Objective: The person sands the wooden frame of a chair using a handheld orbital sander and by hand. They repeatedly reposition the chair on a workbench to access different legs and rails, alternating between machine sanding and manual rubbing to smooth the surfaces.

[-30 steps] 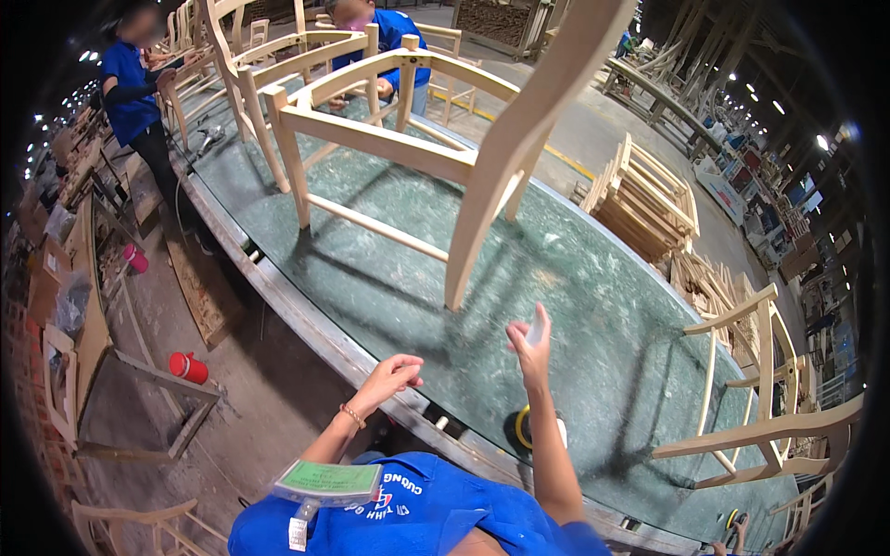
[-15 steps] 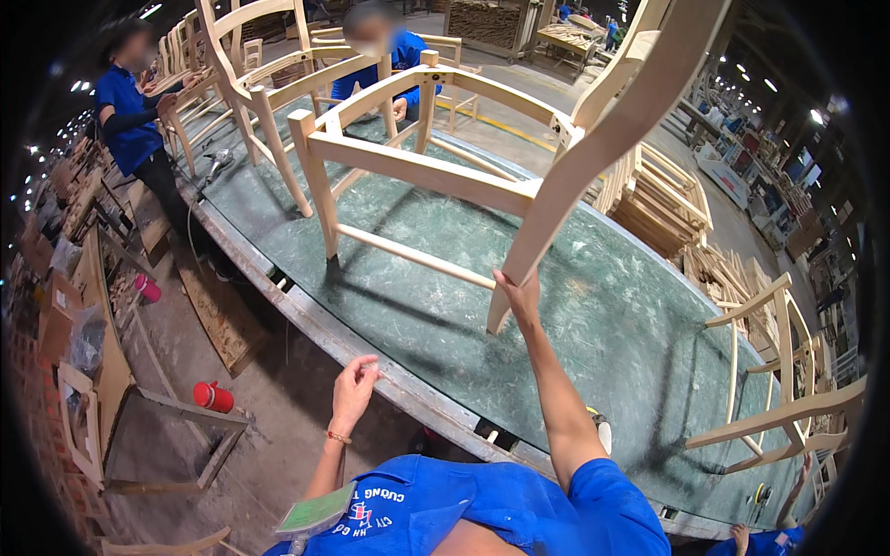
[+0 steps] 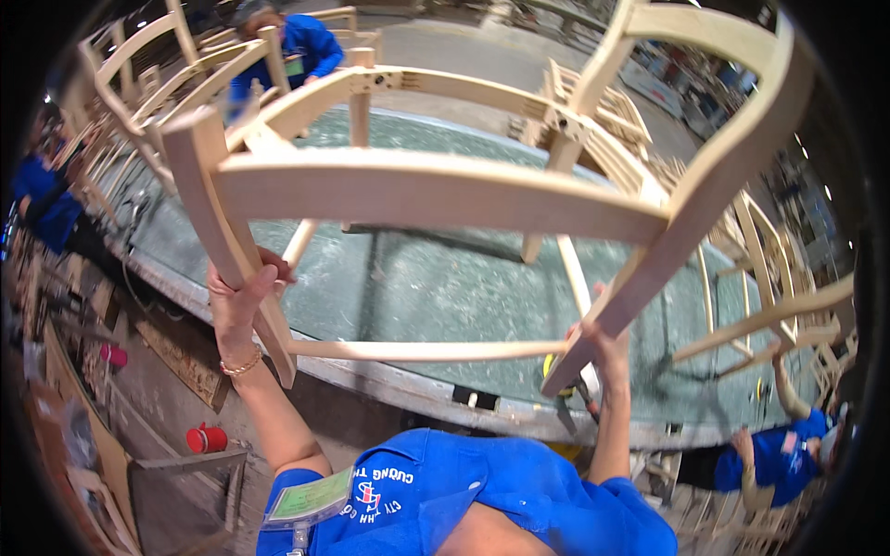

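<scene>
An unfinished wooden chair frame (image 3: 436,196), pale and without a seat, is held up close in front of me above the green tabletop (image 3: 417,296). My left hand (image 3: 243,295) is wrapped round its left leg, just above the thin bottom rung (image 3: 431,350). On the other side, my right hand (image 3: 603,350) grips the lower part of the long curved back leg. That leg hides part of the right fingers. Beside the right hand, a tool with a dark and orange handle (image 3: 587,397) lies near the table edge, partly covered.
More chair frames stand at the far left and right of the table, one nearby (image 3: 765,320). Co-workers in blue are at the far side (image 3: 311,46), left (image 3: 46,206) and lower right (image 3: 779,459). A red jug (image 3: 206,437) stands on the floor.
My left hand, empty before, has taken hold of the left leg. The chair frame has come closer to me and turned, and my right hand has moved right with its leg.
</scene>
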Available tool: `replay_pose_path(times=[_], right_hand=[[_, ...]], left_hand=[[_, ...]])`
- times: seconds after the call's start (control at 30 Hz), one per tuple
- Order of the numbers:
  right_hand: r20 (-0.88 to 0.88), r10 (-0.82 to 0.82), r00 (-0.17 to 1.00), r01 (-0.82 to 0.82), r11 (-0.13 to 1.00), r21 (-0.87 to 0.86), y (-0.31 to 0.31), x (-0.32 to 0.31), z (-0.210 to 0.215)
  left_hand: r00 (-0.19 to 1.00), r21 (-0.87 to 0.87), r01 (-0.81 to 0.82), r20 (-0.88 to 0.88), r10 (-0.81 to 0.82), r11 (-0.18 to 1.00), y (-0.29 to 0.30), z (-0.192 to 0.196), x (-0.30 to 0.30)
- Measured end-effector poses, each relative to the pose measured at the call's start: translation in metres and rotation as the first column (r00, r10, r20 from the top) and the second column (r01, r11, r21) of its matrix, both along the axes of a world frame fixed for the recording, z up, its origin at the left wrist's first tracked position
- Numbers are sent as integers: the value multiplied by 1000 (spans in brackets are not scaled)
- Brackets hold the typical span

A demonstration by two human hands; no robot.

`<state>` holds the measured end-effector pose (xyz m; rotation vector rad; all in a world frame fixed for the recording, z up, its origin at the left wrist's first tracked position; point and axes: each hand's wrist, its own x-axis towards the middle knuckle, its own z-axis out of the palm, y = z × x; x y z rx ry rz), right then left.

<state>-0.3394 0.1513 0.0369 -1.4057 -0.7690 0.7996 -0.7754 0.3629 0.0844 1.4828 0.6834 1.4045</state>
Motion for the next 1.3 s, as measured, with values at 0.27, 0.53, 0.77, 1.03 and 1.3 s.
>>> replay_pose_path(times=[0.27,0.53,0.77,1.03,1.3], right_hand=[[170,-281,944,250,951,183,40,45,20],[696,-430,575,409,888,211,73,62,45],[854,-462,240,104,887,451,76,16,45],[909,-414,39,210,893,398,129,-38,3],[915,-400,54,83,915,395,150,-49,17]], left_hand=[[988,85,26,-151,-13,996,26,79,73],[989,31,88,-122,-83,996,96,93,89],[965,-13,76,-251,-77,997,143,107,96],[974,-37,79,-208,-85,996,169,112,116],[972,-91,84,-213,-102,992,195,117,118]])
